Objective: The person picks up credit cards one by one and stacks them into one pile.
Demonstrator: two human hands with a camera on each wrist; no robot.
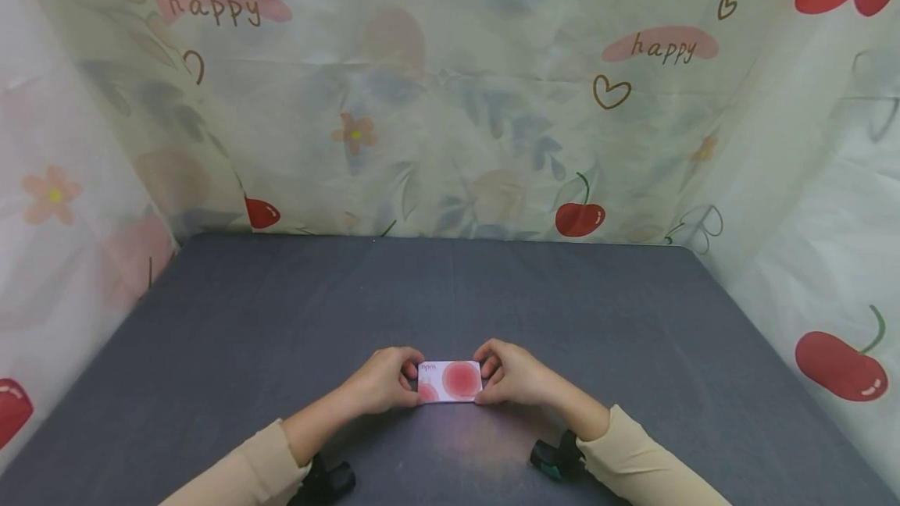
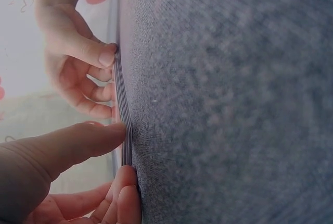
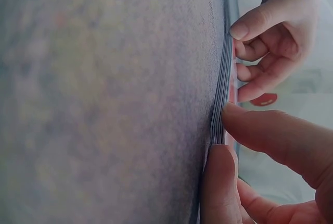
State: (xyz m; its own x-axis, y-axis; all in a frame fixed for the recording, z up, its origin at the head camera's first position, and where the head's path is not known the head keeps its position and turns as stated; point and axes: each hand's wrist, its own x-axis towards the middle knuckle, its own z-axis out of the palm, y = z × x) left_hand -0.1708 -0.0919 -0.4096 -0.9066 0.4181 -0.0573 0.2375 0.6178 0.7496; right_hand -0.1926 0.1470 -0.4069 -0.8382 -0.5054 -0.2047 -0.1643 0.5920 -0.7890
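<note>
A thin stack of cards [image 1: 450, 381] lies low at the table's front middle, its top face white and pink with round pink shapes. The stack's layered edge [image 2: 124, 104] shows in the left wrist view, and the same layers [image 3: 221, 88] appear in the right wrist view. My left hand [image 1: 388, 379] pinches the stack's left end, thumb at the near edge and index finger at the far corner. At the opposite end, my right hand [image 1: 515, 373] holds it the same way, its other fingers curled. Whether the stack touches the cloth is hard to tell.
Dark grey cloth covers the table [image 1: 422, 295]. Printed curtains [image 1: 450, 100] with cherries and "happy" lettering close off the back and both sides. Black wrist devices [image 1: 555, 455] sit under both forearms, near the beige sleeves [image 1: 633, 451].
</note>
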